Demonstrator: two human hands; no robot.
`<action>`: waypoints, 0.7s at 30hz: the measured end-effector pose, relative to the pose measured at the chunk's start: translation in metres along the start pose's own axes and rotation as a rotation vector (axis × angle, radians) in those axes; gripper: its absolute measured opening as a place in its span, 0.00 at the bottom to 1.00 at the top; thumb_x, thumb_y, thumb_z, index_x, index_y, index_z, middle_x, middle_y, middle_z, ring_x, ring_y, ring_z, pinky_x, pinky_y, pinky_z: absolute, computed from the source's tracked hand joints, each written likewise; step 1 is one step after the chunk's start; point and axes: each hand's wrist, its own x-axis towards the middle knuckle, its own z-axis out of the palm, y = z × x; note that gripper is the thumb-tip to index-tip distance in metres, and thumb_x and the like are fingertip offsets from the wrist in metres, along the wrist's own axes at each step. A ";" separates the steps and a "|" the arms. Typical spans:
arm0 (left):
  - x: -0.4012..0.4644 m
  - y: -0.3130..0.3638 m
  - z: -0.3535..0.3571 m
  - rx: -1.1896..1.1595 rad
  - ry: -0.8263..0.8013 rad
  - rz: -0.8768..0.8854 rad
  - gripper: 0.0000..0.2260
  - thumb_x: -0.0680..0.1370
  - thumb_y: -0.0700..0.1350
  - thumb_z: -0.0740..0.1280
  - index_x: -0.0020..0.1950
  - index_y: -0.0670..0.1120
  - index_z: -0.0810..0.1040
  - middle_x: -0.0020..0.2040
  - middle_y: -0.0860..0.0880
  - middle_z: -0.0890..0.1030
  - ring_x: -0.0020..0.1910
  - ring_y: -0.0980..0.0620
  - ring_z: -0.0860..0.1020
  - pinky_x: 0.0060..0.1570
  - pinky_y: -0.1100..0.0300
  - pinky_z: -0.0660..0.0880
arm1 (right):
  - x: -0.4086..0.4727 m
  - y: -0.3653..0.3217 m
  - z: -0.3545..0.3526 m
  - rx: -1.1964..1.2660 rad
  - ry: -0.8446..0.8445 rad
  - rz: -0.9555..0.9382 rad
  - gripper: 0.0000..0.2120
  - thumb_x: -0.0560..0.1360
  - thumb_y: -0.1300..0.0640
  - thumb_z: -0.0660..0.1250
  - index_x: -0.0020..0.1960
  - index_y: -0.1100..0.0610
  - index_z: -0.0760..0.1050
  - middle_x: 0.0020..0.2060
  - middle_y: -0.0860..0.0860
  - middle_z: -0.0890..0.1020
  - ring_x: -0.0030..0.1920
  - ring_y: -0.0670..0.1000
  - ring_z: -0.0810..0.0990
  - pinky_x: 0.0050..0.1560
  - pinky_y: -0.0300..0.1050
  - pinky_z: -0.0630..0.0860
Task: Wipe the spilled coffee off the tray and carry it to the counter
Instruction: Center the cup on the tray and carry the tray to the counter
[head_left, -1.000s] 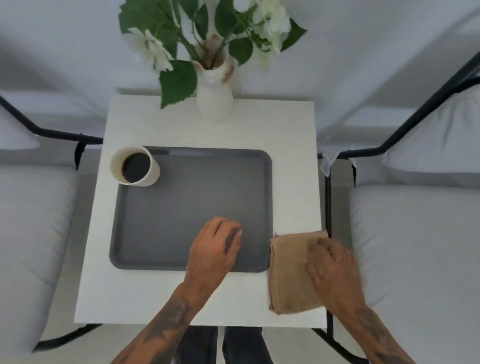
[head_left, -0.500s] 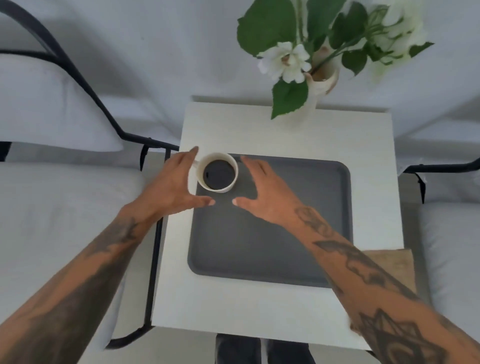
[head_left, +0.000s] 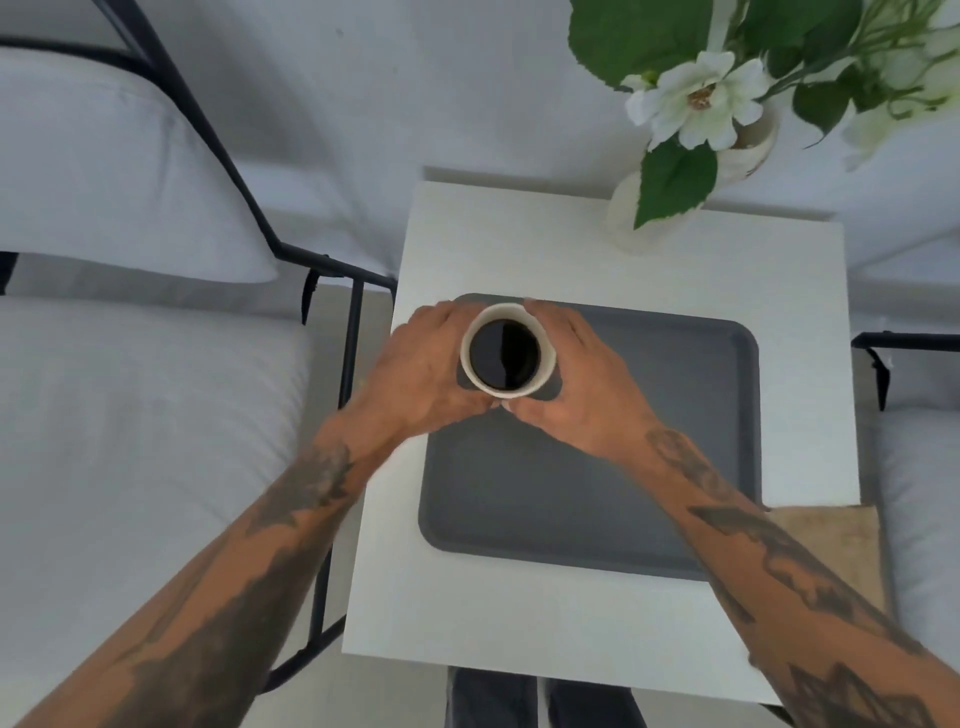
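Both hands have closed in: your left hand (head_left: 426, 374) and right hand (head_left: 576, 384) now wrap fingers around the cream ceramic coffee cup (head_left: 506, 351) on the dark grey plastic tray (head_left: 649, 467); wiping and carrying remain.

We're seeing a matt grey tray (head_left: 649, 457), plastic-looking, on a smooth white table (head_left: 571, 260); a coarse tan cloth (head_left: 841, 540) is lying beside a glossy-surfaced coffee (head_left: 505, 354).

Left hand (head_left: 421, 369) and right hand (head_left: 576, 379) cupped together, thumbs touching, forearms outstretched.
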 end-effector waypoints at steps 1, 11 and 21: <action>-0.005 0.007 0.005 0.000 0.003 0.004 0.37 0.64 0.62 0.76 0.71 0.55 0.70 0.64 0.53 0.79 0.60 0.48 0.76 0.58 0.47 0.75 | -0.010 0.000 -0.006 0.005 0.013 0.000 0.44 0.64 0.48 0.77 0.74 0.51 0.60 0.70 0.47 0.68 0.67 0.45 0.69 0.62 0.38 0.68; -0.039 0.077 0.076 -0.044 0.033 0.028 0.35 0.68 0.65 0.73 0.71 0.52 0.70 0.63 0.54 0.77 0.61 0.53 0.73 0.58 0.53 0.75 | -0.096 0.040 -0.046 0.083 -0.053 0.107 0.43 0.64 0.50 0.78 0.74 0.47 0.60 0.68 0.41 0.69 0.67 0.43 0.70 0.62 0.46 0.74; -0.047 0.077 0.105 -0.048 0.025 -0.017 0.35 0.68 0.66 0.71 0.70 0.51 0.72 0.62 0.53 0.79 0.60 0.51 0.76 0.55 0.51 0.77 | -0.109 0.064 -0.028 0.099 -0.051 0.123 0.42 0.66 0.50 0.76 0.74 0.48 0.60 0.70 0.42 0.68 0.68 0.39 0.67 0.67 0.37 0.68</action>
